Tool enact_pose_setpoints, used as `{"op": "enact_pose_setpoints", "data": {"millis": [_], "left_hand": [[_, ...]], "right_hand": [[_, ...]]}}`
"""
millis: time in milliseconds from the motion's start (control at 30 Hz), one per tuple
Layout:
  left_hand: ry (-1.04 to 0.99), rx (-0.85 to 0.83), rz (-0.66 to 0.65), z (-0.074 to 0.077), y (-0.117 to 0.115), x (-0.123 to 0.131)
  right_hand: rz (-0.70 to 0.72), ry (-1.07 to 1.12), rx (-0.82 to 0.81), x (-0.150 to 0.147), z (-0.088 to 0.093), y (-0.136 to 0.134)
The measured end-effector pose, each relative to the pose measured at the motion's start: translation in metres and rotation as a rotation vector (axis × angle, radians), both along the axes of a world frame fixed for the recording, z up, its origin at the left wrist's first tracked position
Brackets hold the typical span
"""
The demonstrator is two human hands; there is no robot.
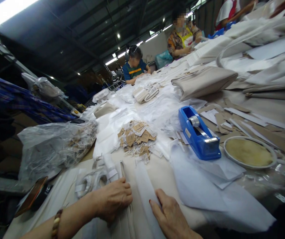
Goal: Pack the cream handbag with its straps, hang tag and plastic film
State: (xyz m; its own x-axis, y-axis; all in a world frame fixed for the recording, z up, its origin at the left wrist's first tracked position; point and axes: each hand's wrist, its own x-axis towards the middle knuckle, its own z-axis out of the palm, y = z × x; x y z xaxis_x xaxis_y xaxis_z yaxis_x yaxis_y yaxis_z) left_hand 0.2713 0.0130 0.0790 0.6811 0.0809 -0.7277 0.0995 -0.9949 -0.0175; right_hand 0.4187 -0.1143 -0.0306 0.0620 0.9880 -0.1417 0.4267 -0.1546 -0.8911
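Near the bottom centre, my left hand (113,199) rests with curled fingers on the edge of a cream fabric piece (122,222), pinching it. A beaded bracelet is on that wrist. My right hand (169,212) lies to its right, thumb and forefinger around the edge of a long white strip (144,189). White wrapped straps (92,181) lie beside and beyond my left hand. Beyond both hands sits a heap of brown and white tags with strings (137,136).
A blue tape dispenser (199,132) and a round dish (250,151) stand at the right, near white sheets (197,182) and paper strips. A clear plastic bag (55,146) lies left. Folded beige bags (207,79) and two seated people are farther back.
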Motion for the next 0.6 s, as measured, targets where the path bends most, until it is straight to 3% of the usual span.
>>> {"op": "enact_pose_setpoints", "data": {"millis": [267,467,600], "left_hand": [[0.102,0.058,0.104,-0.002,-0.002,0.007],[0.179,0.101,0.178,-0.009,0.001,0.012],[0.118,0.043,0.163,-0.003,0.003,0.001]], "right_hand": [[0.003,-0.103,0.022,-0.002,-0.006,0.002],[0.022,-0.056,0.013,0.001,-0.004,0.003],[0.083,0.072,-0.028,0.003,0.001,0.008]]}}
